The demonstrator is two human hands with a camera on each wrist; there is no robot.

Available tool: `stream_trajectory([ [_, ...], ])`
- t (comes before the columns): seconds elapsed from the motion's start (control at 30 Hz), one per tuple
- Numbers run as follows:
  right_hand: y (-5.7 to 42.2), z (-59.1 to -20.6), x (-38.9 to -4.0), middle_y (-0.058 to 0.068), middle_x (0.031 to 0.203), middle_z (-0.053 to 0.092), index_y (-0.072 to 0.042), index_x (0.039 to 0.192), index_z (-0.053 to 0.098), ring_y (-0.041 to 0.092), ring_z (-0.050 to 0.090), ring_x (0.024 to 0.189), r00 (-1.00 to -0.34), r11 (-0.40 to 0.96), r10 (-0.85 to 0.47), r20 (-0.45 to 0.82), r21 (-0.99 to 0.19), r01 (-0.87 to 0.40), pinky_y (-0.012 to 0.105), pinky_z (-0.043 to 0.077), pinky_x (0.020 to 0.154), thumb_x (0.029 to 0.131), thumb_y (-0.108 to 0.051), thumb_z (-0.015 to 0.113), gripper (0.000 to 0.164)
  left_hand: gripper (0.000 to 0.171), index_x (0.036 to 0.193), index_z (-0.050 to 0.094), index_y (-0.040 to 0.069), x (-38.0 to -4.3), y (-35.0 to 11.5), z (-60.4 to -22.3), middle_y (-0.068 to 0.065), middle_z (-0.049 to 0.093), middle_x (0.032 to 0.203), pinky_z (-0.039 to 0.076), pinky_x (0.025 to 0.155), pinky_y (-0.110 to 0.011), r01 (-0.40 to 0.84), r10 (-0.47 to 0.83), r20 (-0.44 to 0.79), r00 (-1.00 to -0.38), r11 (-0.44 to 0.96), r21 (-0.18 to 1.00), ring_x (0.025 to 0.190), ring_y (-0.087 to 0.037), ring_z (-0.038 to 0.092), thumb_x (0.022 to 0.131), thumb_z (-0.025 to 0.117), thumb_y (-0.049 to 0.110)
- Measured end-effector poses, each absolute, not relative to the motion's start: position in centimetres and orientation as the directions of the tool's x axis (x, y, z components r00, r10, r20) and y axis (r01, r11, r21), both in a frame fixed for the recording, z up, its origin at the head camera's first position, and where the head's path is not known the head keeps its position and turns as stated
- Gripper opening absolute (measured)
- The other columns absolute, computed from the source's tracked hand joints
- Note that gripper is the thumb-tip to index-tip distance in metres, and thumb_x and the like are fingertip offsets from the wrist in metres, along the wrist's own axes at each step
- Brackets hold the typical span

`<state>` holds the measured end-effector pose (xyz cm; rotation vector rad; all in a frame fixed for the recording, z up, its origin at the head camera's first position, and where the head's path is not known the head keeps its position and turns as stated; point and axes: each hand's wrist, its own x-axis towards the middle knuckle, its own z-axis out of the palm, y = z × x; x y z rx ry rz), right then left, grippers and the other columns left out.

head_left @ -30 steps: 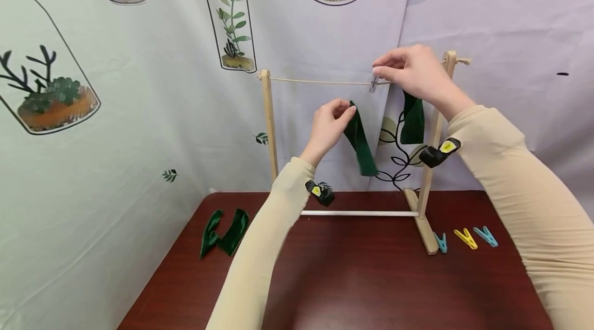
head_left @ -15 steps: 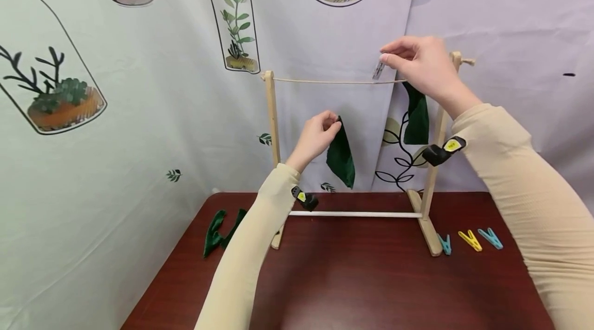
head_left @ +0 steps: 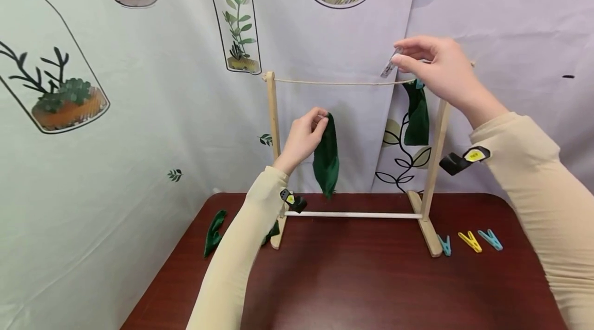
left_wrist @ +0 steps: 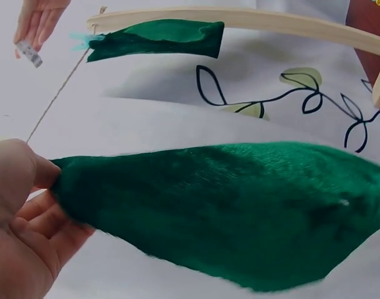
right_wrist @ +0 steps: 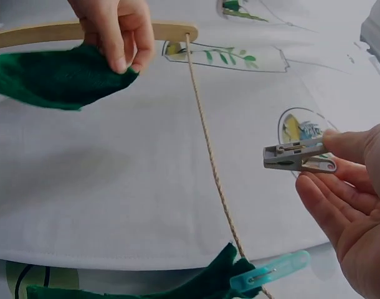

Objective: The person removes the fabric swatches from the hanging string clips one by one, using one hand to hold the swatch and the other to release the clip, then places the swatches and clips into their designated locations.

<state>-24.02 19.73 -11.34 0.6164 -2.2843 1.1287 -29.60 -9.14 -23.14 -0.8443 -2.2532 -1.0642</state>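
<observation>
The step in hand looks to be hanging a second piece of cloth on the line. Taking the head view as a clock face, the left hand [head_left: 303,136] is near the centre, thumb and fingers pinching the top end of a green cloth [head_left: 326,162], which dangles free below the line [head_left: 334,83], apart from it. Towards two o'clock the right hand [head_left: 441,67] grips a grey peg [right_wrist: 299,156] between thumb and fingers, just above the line; whether the peg's mouth is squeezed apart, I cannot tell. Just short of three o'clock, a hung cloth [head_left: 417,118] is clipped to the line by a blue peg [right_wrist: 271,272], near the right post [head_left: 436,154].

Spare pegs [head_left: 471,242] lie on the tabletop [head_left: 362,278] at four o'clock, and a loose cloth [head_left: 213,234] between seven and eight, with another green piece [head_left: 271,233] half hidden behind the left sleeve [head_left: 241,252].

The next move probably calls for lifting the cloth's pinched end towards twelve, lapping it over the line, then pressing the peg down over both; a skimpy overlap could let it slip
</observation>
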Motion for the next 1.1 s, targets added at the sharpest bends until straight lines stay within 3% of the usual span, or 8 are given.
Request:
stream_trajectory([
  [0.27, 21.1, -11.6, -22.8, -0.011, 0.112, 0.068, -0.017, 0.138, 0.063, 0.002, 0.066, 0.093, -0.783, 0.43, -0.137, 0.606, -0.676, -0.598, 0.014, 0.042, 0.086, 0.097, -0.033, 0.07, 0.045, 0.021, 0.119, 0.065, 0.004, -28.8, -11.3, -21.7, -0.012, 0.068, 0.1, 0.048, 0.059, -0.029, 0.738, 0.232, 0.749, -0.62, 0.496, 0.458, 0.064, -0.02, 0.064, 0.106, 0.054, 0.015],
  [0.5, 22.5, -11.7, -21.9, -0.011, 0.11, 0.069, -0.019, 0.136, 0.065, 0.002, 0.067, 0.09, -0.776, 0.405, -0.106, 0.622, -0.685, -0.605, 0.009, 0.043, 0.081, 0.096, -0.027, 0.071, 0.041, 0.02, 0.116, 0.067, 0.004, -27.9, -13.5, -20.2, -0.013, 0.07, 0.1, 0.045, 0.054, -0.027, 0.744, 0.153, 0.806, -0.572, 0.512, 0.431, 0.057, -0.02, 0.059, 0.105, 0.056, 0.016],
  [0.83, 24.9, -12.1, -20.5, -0.008, 0.109, 0.07, -0.018, 0.133, 0.067, -0.001, 0.069, 0.087, -0.783, 0.361, -0.065, 0.619, -0.717, -0.596, 0.008, 0.043, 0.08, 0.094, -0.019, 0.074, 0.04, 0.021, 0.116, 0.07, 0.004, -25.9, -16.9, -19.0, -0.011, 0.071, 0.105, 0.047, 0.057, -0.024, 0.725, 0.169, 0.819, -0.548, 0.584, 0.365, 0.067, -0.02, 0.067, 0.104, 0.058, 0.016],
  [1.1, 27.0, -13.0, -19.7, -0.014, 0.108, 0.07, -0.017, 0.133, 0.068, -0.004, 0.067, 0.091, -0.768, 0.407, -0.04, 0.64, -0.691, -0.597, 0.006, 0.043, 0.079, 0.094, -0.015, 0.073, 0.039, 0.023, 0.118, 0.07, 0.004, -24.3, -20.3, -18.8, -0.011, 0.07, 0.109, 0.044, 0.056, -0.017, 0.669, 0.123, 0.823, -0.554, 0.654, 0.352, 0.071, -0.024, 0.07, 0.104, 0.058, 0.018],
])
